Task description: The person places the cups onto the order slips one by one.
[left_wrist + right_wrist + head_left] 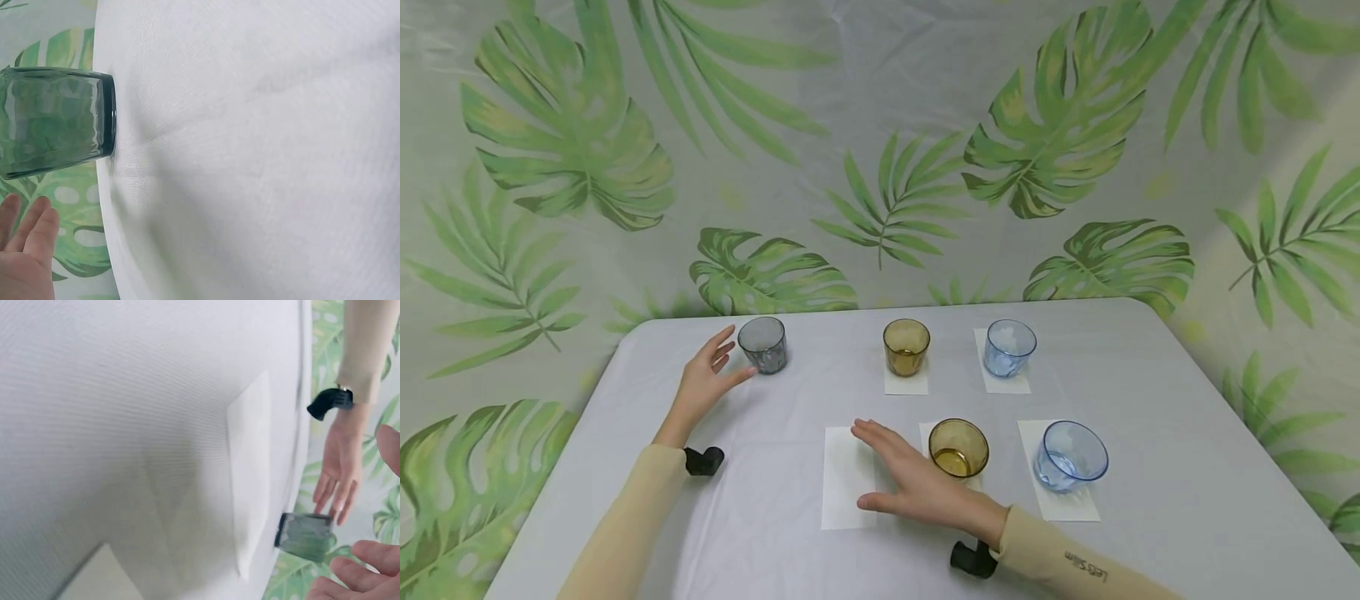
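A smoky grey glass (pixel 763 347) stands upright at the back left of the table, and the left wrist view shows the same glass (pixel 59 122) turned sideways. Beside it my left hand (pixel 703 383) has its fingers spread, thumb near the glass's lower side; whether they touch I cannot tell. My right hand (pixel 917 479) hovers with straight fingers and holds nothing, partly over a white paper card (pixel 847 492) at the front. Just behind that hand is an amber glass (pixel 958 448), its base partly hidden. In the right wrist view the grey glass (pixel 305 536) appears close to the left hand's fingers.
A second amber glass (pixel 906 347) and a blue glass (pixel 1010 348) stand on white cards at the back. Another blue glass (pixel 1071 456) sits on a card at front right. A leaf-patterned curtain (pixel 880 167) hangs behind the white-covered table (pixel 760 517).
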